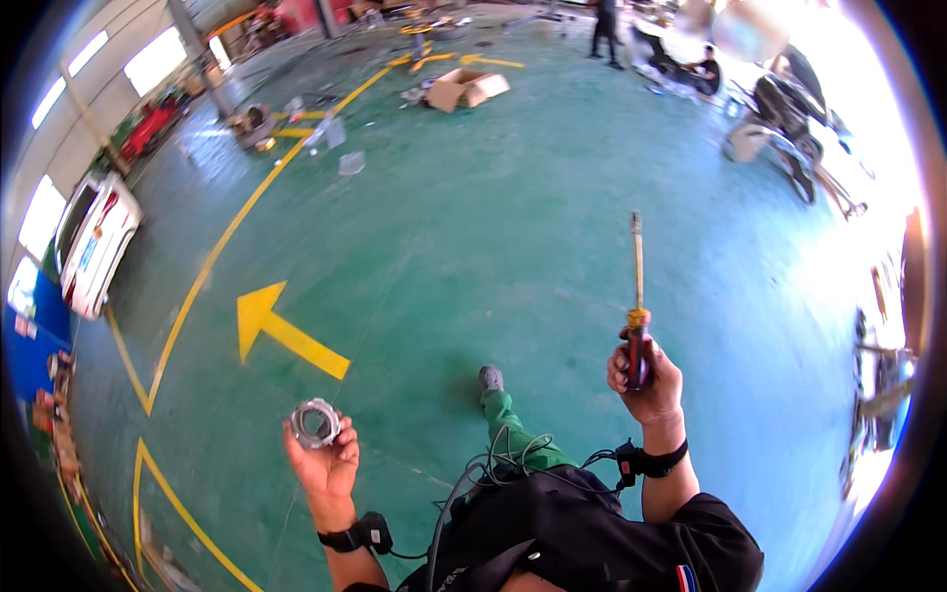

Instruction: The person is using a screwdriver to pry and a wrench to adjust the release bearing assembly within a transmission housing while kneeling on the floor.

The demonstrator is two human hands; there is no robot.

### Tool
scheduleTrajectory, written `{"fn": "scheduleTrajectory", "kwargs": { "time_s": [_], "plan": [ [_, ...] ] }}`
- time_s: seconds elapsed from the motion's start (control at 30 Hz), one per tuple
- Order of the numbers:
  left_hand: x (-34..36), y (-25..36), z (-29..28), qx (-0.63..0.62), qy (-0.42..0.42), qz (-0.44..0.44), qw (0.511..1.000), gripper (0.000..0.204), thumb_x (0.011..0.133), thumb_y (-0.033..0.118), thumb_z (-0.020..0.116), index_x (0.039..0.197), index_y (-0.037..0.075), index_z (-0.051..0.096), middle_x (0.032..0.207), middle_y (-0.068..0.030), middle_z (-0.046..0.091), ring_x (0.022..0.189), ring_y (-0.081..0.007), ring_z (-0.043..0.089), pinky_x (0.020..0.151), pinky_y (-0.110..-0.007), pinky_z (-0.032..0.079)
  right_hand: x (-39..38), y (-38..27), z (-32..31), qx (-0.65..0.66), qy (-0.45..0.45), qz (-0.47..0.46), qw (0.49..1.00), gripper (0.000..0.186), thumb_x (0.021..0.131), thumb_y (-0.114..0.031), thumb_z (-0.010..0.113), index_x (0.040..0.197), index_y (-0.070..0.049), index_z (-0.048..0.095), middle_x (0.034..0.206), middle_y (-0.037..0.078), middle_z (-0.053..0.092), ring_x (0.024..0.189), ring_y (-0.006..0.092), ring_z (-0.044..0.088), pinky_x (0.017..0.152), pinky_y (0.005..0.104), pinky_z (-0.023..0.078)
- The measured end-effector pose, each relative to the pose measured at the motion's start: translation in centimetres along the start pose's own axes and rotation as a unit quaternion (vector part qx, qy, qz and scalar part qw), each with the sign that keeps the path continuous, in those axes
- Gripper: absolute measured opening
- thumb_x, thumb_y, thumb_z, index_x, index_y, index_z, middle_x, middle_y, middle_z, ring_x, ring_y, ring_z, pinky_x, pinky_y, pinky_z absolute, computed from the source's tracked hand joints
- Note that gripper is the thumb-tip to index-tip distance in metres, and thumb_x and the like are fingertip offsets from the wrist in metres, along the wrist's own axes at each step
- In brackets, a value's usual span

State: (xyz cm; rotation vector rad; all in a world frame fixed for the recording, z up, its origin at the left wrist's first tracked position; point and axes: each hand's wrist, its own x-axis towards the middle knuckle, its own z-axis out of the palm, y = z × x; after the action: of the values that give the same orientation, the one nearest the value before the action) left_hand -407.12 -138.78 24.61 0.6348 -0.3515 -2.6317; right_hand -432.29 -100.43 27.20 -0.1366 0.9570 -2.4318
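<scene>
My left hand (326, 462) holds a round metal ring (315, 423) with a hole through its middle; the fingers and thumb grip its lower rim. What the ring belongs to cannot be made out. My right hand (648, 380) is wrapped round the dark red and black handle of a screwdriver (637, 286), whose long shaft points up and away from me. The two hands are well apart, one on each side of my body. Both wrists wear black straps with small boxes, and cables run from them to my waist.
Green floor (473, 227) carries a yellow arrow (296, 335) and yellow lines. An open cardboard box (466, 91) lies far ahead. A white car (99, 247) stands at left, a motorcycle (789, 128) at far right. Two people are at the back right. My foot (490, 377) is forward.
</scene>
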Motion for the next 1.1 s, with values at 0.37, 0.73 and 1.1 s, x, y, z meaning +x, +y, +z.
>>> {"fn": "scheduleTrajectory", "kwargs": {
  "time_s": [0.37, 0.73, 1.1],
  "plan": [
    [19.3, 11.7, 4.6, -0.092, 0.119, 0.13, 0.98, 0.071, 0.085, 0.062, 0.062, 0.106, -0.006, 0.054, 0.092, -0.0123, 0.052, 0.074, -0.0187, 0.052, 0.052, -0.025, 0.04, 36.4, 3.9, 11.1, -0.055, -0.09, 0.037, 0.994, 0.047, 0.083, -0.019, 0.075, 0.122, -0.005, 0.054, 0.108, 0.011, 0.06, 0.103, 0.0262, 0.057, 0.088, 0.0378, 0.047],
    [48.3, 26.0, 5.9, -0.14, 0.14, 0.13, 0.971, 0.068, 0.086, 0.062, 0.059, 0.111, -0.002, 0.056, 0.095, -0.0142, 0.055, 0.074, -0.0207, 0.052, 0.055, -0.026, 0.04, 66.3, 13.0, 18.7, -0.113, -0.044, 0.055, 0.991, 0.041, 0.079, -0.008, 0.077, 0.115, -0.008, 0.057, 0.11, 0.012, 0.061, 0.103, 0.0271, 0.06, 0.086, 0.0399, 0.05],
    [78.3, 42.0, 17.9, 0.005, 0.073, 0.069, 0.995, 0.076, 0.086, 0.068, 0.054, 0.107, -0.005, 0.055, 0.091, -0.014, 0.053, 0.073, -0.0204, 0.051, 0.051, -0.027, 0.04, 91.4, 18.0, 23.5, -0.106, 0.047, -0.021, 0.993, 0.036, 0.083, -0.003, 0.07, 0.117, -0.006, 0.057, 0.111, 0.01, 0.062, 0.104, 0.0265, 0.061, 0.091, 0.0424, 0.05]
  ]
}}
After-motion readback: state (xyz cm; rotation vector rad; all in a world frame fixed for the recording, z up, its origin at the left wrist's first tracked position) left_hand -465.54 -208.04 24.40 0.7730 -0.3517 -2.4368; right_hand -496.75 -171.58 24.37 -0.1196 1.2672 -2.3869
